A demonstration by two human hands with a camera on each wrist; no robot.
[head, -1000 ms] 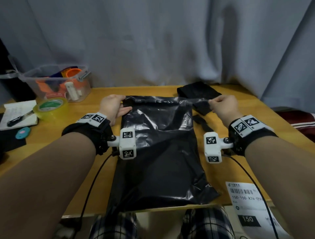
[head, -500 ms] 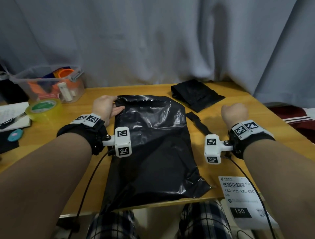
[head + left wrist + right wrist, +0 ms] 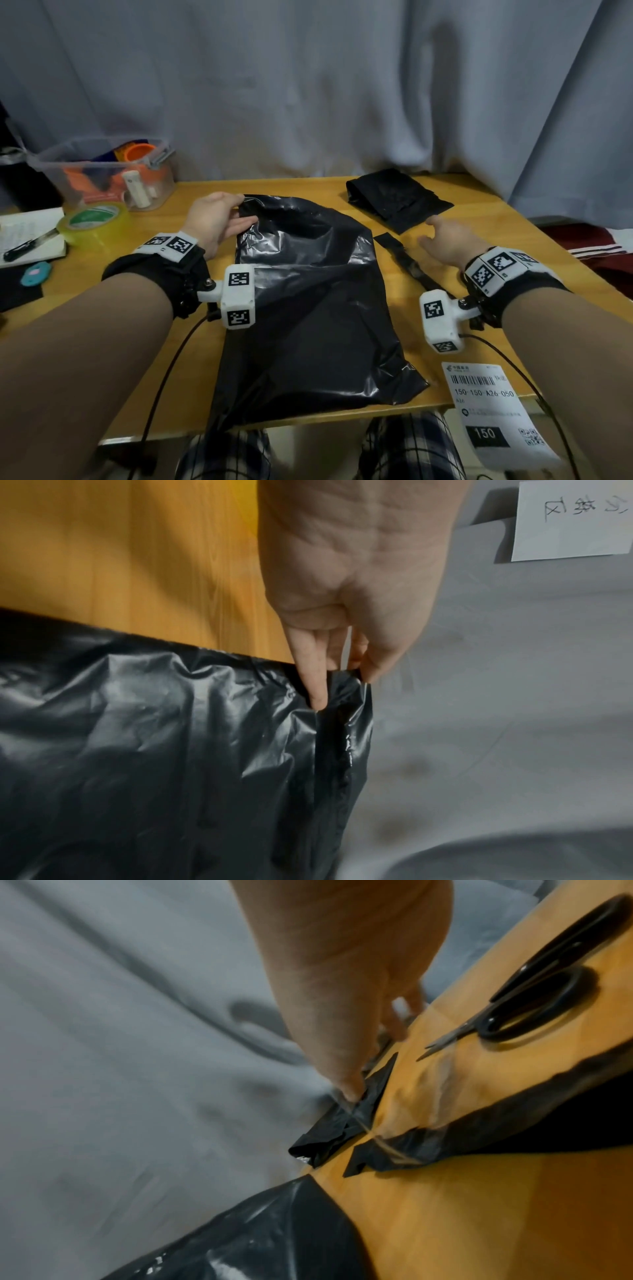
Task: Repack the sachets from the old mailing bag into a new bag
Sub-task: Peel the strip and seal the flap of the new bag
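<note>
A large black mailing bag (image 3: 308,308) lies flat in the middle of the wooden table (image 3: 496,240), its near end over the front edge. My left hand (image 3: 222,219) pinches the bag's far left corner; the left wrist view shows my fingertips (image 3: 318,696) on the bag's folded rim (image 3: 342,737). My right hand (image 3: 445,236) is off the bag, fingers spread, holding nothing. It hovers by a folded black bag (image 3: 397,198) and a cut black strip (image 3: 407,263). In the right wrist view one fingertip (image 3: 352,1091) nears the folded bag (image 3: 335,1131). No sachets show.
A clear bin (image 3: 102,171) of tools, a tape roll (image 3: 92,219) and a notebook with a pen (image 3: 27,236) are at the far left. A shipping label (image 3: 493,411) hangs over the front right edge. Black scissors (image 3: 548,988) lie right of my right hand. A grey curtain backs the table.
My right hand let go of the bag's far right edge, moved right and opened near the folded bag. My left hand kept hold of its corner.
</note>
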